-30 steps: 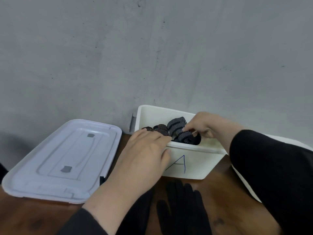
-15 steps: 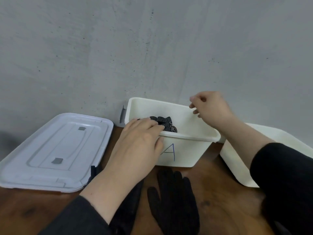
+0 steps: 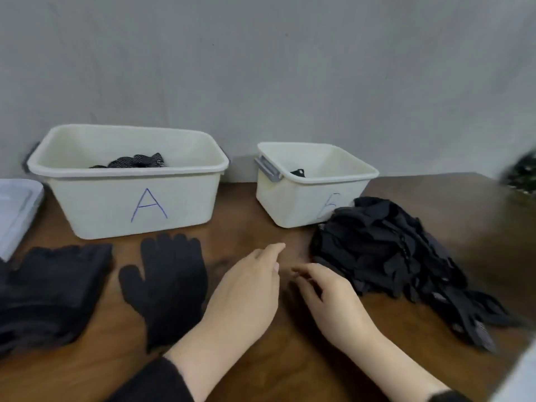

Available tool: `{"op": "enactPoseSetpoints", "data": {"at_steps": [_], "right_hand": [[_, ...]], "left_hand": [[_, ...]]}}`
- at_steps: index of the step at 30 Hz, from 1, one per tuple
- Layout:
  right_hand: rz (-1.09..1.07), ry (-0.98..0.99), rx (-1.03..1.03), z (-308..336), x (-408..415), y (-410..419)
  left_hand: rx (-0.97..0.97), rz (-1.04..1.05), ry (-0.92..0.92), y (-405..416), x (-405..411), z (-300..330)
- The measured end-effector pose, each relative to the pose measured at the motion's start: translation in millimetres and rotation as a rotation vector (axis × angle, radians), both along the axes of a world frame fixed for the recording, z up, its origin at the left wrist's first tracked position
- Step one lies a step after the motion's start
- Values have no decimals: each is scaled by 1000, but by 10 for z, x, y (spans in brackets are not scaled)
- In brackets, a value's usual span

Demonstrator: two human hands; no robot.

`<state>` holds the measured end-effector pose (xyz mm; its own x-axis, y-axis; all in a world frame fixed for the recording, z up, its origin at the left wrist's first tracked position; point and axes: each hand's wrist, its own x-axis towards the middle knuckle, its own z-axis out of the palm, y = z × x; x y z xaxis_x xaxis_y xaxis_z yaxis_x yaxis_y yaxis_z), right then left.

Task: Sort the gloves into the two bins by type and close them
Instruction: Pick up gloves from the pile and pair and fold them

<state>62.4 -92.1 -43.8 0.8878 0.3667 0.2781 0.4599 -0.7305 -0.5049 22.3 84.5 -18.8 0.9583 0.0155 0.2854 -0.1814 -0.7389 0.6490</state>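
Gloves [image 3: 388, 253] piled beside bin [image 3: 304, 204]; left hand [image 3: 246, 288], right hand [image 3: 327, 297] relaxed, empty.

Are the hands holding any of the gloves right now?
No. The left hand and right hand hover over the table with nothing in them, the right one close to the glove pile.

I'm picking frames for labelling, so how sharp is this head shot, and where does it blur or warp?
Head view: bin A and the flat glove read fairly sharp; the right edge smears, with a dark blurred shape; both hands are slightly soft; wide-angle bends the table edge.
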Motion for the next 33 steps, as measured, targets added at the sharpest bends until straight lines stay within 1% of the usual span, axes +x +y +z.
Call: {"op": "enactPoseSetpoints", "data": {"at_steps": [3, 5, 9, 12, 16, 19, 22, 24, 27, 29, 30, 31, 33], "right_hand": [[-56, -39, 0, -69, -60, -187], [-107, -57, 74, -77, -61, -231], [-172, -22, 208, -79, -59, -257], [-190, -5, 314, -98, -39, -285], [-216, -4, 464, -132, -3, -308], [-229, -54, 501, -132, -6, -336], [-260, -205, 462, -86, -4, -459], [-305, -322, 389, -27, 29, -658], [-433, -386, 234, 96, 134, -1146], [-596, -361, 119, 194, 222, -1520], [-684, -308, 51, 250, 259, -1678], [-753, -221, -12, 301, 291, -1814], [-823, -1, -82, 364, 342, -1989]], "left_hand": [[-134, 68, 32, -308, 158, -139], [-186, 100, 34, -470, 266, -221], [-131, 100, 37, -636, 391, -326], [-104, 49, 44, -612, 399, -350], [-153, -4, 17, -542, 361, -349], [-137, -26, -6, -568, 360, -335], [-119, -96, -8, -602, 336, -335], [-102, -148, -4, -623, 322, -338], [-69, -222, -36, -670, 279, -326], [-40, -255, -75, -702, 254, -307], [-27, -267, -91, -711, 250, -299], [-16, -276, -100, -719, 248, -291], [-3, -287, -103, -720, 248, -284]]}}
